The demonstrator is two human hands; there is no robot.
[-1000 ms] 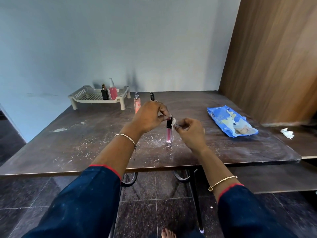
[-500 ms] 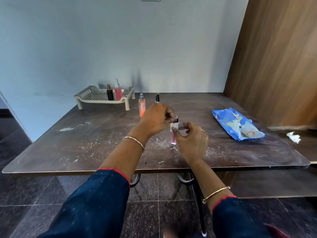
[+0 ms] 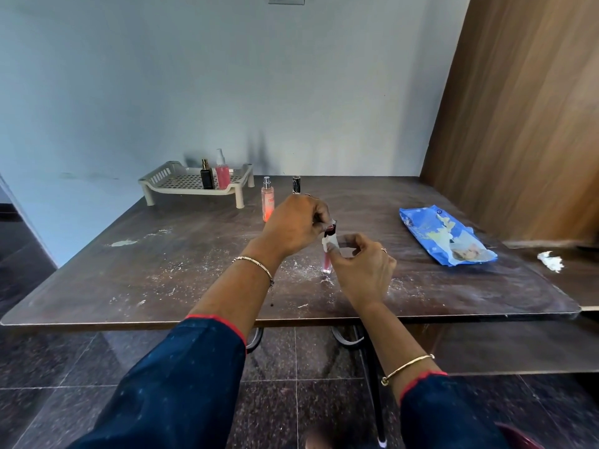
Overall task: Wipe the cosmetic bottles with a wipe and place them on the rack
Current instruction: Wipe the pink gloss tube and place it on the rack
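Pink tube (image 3: 326, 266) upright on the desk (image 3: 162, 280), near its middle. Fingers of the left hand (image 3: 293, 226) pinch its black cap (image 3: 330, 231); fingers of the right hand (image 3: 363, 270) clamp a white wipe (image 3: 325, 245) against the tube just below. Rack (image 3: 176, 183), far left, holds two bottles.

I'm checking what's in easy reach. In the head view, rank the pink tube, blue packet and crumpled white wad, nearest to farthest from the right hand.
1. Pink tube: right at the right hand, which pinches a wipe against it.
2. Blue packet: to its right, on the table.
3. Crumpled white wad: far right, past the packet.
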